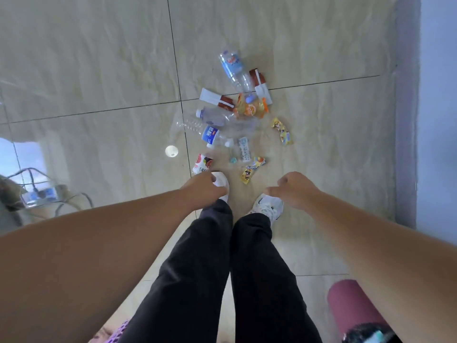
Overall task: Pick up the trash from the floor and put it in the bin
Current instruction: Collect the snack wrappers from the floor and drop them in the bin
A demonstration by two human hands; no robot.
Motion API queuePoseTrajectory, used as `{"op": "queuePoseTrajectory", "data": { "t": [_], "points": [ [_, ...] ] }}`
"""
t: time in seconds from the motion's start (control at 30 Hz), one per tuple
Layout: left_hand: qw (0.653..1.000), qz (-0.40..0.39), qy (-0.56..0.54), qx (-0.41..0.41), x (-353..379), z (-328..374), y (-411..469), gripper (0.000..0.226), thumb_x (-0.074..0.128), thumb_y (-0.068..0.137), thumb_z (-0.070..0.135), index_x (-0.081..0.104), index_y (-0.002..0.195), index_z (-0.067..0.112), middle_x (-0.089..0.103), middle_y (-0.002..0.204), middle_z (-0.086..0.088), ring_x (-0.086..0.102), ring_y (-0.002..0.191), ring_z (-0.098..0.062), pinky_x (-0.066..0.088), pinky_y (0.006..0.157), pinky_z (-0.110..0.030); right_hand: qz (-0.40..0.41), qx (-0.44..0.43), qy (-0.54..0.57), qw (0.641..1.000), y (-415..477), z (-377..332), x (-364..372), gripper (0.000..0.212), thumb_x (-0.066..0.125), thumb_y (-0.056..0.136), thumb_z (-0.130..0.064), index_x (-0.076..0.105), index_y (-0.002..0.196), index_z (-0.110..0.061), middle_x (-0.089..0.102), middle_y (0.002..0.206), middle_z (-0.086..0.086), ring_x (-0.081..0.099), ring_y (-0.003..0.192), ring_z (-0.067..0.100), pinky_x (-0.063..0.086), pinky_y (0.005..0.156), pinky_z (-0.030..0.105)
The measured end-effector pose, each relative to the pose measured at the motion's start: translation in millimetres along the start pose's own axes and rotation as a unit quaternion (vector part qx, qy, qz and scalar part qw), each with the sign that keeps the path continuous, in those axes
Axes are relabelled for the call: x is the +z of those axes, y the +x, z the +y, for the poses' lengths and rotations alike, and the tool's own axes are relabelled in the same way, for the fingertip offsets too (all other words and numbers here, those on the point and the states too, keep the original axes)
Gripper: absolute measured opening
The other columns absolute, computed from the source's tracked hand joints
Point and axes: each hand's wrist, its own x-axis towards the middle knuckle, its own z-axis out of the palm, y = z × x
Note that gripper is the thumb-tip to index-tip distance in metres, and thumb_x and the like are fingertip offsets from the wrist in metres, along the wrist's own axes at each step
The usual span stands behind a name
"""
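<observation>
Lots of trash lies on the tile floor (pixel 99 70) just ahead of my white shoes (pixel 268 206) — and none of it is picked up yet. I see a clear bottle with a blue label (pixel 233 68) at the far end, two more clear bottles (pixel 212 115) lying side by side in the middle, an orange snack bag (pixel 252 106), two brown and white packets (pixel 217 99), and some yellow candy wrappers (pixel 283 131). A small pink and white bottle (pixel 202 163) lies closest, right by my left shoe. My left hand (pixel 202 188) hangs low with its fingers curled in loosely, and it holds nothing. My right hand (pixel 293 188) is the same — fingers bent, thumb out a bit, with nothing in it. Both hands are above the shoes, not touching any trash. I think this is the very start: I am reaching down for the first piece. Next I need to bend lower, spread a hand and close it around something near, maybe the pink and white bottle or the closest wrapper. I cannot see the bin anywhere, so I will have to look around for it. A dark red rolled mat (pixel 351 308) sits by my right side.
</observation>
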Motion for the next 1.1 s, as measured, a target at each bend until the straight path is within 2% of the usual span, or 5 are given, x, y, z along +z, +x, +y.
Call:
{"op": "queuePoseTrajectory", "data": {
  "t": [0.17, 0.6, 0.73, 0.93, 1.1],
  "points": [
    [0.999, -0.019, -0.031, 0.021, 20.4, 13.4, 51.5, 0.03, 0.071, 0.08, 0.044, 0.056, 0.098, 0.025, 0.062, 0.106, 0.001, 0.06, 0.081, -0.017, 0.041, 0.061, -0.027, -0.029, 0.034, -0.053, 0.998, 46.5, 15.9, -2.0, 0.042, 0.072, 0.082, -0.032, 0.07, 0.09, 0.009, 0.062, 0.07, 0.012, 0.054, 0.062, 0.023, 0.036, 0.054, 0.026],
    [0.977, 0.02, -0.187, -0.097, 72.1, -4.6, 205.5, 0.09, 0.077, 0.078, 0.056, 0.044, 0.143, 0.003, 0.056, 0.096, -0.004, 0.055, 0.08, -0.017, 0.041, 0.063, -0.03, -0.001, 0.071, 0.002, 0.997, 211.8, 21.5, 71.0, 0.019, 0.066, 0.085, -0.025, 0.061, 0.08, -0.007, 0.074, 0.09, 0.02, 0.057, 0.058, 0.022, 0.047, 0.055, 0.027],
    [0.953, 0.034, -0.282, -0.109, 101.4, -8.2, 235.2, 0.094, 0.079, 0.079, 0.049, 0.034, 0.153, 0.012, 0.056, 0.137, -0.007, 0.05, 0.103, -0.019, 0.038, 0.079, -0.032, 0.001, 0.105, 0.12, 0.987, 246.9, 29.1, 98.2, 0.032, 0.068, 0.086, -0.03, 0.064, 0.104, -0.003, 0.067, 0.116, 0.018, 0.066, 0.098, 0.033, 0.055, 0.093, 0.046],
    [0.903, 0.093, -0.401, -0.119, 115.8, 1.4, 266.7, 0.071, 0.08, 0.077, 0.049, 0.053, 0.137, 0.023, 0.064, 0.125, -0.002, 0.064, 0.108, -0.023, 0.054, 0.094, -0.039, 0.063, 0.108, 0.199, 0.972, 282.8, 23.6, 133.5, 0.036, 0.073, 0.079, -0.031, 0.065, 0.104, -0.008, 0.07, 0.1, 0.014, 0.067, 0.092, 0.031, 0.056, 0.085, 0.041],
    [0.934, 0.105, -0.333, -0.076, 106.6, 1.9, 273.1, 0.027, 0.073, 0.089, 0.037, 0.07, 0.11, 0.02, 0.068, 0.084, 0.009, 0.065, 0.078, -0.013, 0.048, 0.061, -0.023, 0.114, 0.071, 0.149, 0.98, 294.6, 10.8, 139.6, 0.009, 0.066, 0.081, -0.02, 0.065, 0.086, -0.012, 0.068, 0.087, 0.008, 0.067, 0.084, 0.029, 0.044, 0.067, 0.029]
  ]
}}
